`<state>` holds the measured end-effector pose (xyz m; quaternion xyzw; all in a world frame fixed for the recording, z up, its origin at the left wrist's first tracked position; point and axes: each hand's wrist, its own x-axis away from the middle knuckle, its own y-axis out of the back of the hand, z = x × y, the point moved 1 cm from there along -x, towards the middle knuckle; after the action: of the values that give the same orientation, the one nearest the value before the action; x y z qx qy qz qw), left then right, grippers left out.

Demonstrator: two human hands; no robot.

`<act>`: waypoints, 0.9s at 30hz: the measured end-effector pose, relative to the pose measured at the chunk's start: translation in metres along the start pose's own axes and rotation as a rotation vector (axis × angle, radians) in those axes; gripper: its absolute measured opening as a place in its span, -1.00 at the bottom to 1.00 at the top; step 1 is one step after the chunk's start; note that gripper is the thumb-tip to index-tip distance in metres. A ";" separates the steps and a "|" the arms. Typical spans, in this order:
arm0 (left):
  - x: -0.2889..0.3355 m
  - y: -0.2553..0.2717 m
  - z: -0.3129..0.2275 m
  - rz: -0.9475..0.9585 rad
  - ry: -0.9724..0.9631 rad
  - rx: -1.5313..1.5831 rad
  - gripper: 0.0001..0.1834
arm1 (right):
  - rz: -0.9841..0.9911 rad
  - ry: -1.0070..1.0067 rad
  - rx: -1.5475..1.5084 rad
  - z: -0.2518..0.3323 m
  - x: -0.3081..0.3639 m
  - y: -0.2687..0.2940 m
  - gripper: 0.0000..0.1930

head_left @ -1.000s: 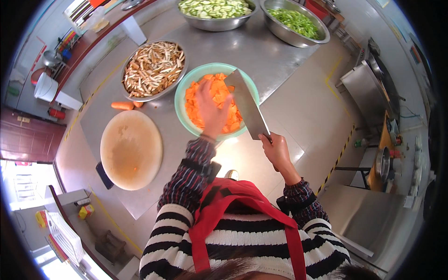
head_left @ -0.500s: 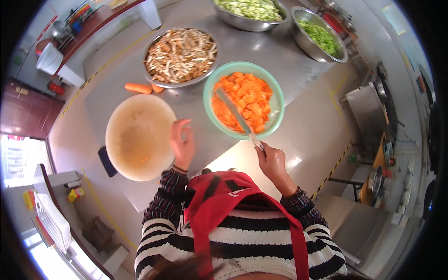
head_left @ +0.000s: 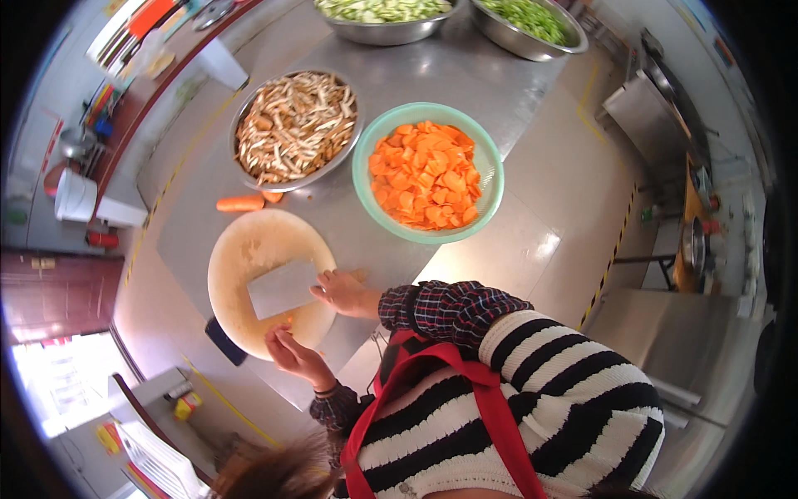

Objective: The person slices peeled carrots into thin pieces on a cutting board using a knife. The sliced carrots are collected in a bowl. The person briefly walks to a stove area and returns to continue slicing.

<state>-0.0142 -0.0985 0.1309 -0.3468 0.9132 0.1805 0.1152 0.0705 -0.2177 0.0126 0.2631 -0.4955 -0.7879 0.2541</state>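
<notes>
The dark blue object (head_left: 224,341) is positioned at the lower left of the round cutting board (head_left: 237,249), on the metal counter (head_left: 197,239). A whole carrot (head_left: 239,203) lies just beyond the board's upper edge. The cleaver (head_left: 283,289) lies on the board, blade face up and slightly tilted across the surface. Beyond the board stands the metal bowl (head_left: 243,172) of brown-and-white strips.

Left hand (head_left: 299,353): located at the board's near edge, below the blade and apart from it. Small orange scraps lie close to its fingertips. The fingers are narrow-set and slightly curled; whether they hold anything cannot be determined. The forearm enters from below.

Right hand (head_left: 347,295): located at the board's right edge, fingers at the right end of the cleaver; closure around the handle cannot be determined. The forearm extends leftward across the body, elbow outward.

The green colander (head_left: 362,187), upper right, contains orange slices.
</notes>
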 end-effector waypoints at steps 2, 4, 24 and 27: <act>0.007 -0.017 -0.008 0.101 0.028 0.106 -0.80 | 0.084 0.031 -0.069 -0.009 0.015 0.002 -0.80; 0.008 -0.038 -0.018 0.164 0.008 0.070 -0.76 | 0.056 0.028 -0.123 -0.022 0.038 0.018 -0.83; 0.362 -0.498 -0.341 1.311 -0.431 0.562 -0.73 | -1.247 -0.033 0.219 -0.092 0.625 0.592 -0.52; 0.394 -0.554 -0.372 1.334 -0.572 0.517 -0.76 | -1.195 -0.032 0.226 -0.120 0.664 0.614 -0.46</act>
<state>0.0395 -0.8685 0.1987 0.3751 0.8770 0.0752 0.2909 -0.2498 -0.9674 0.4211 0.5091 -0.3465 -0.7406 -0.2689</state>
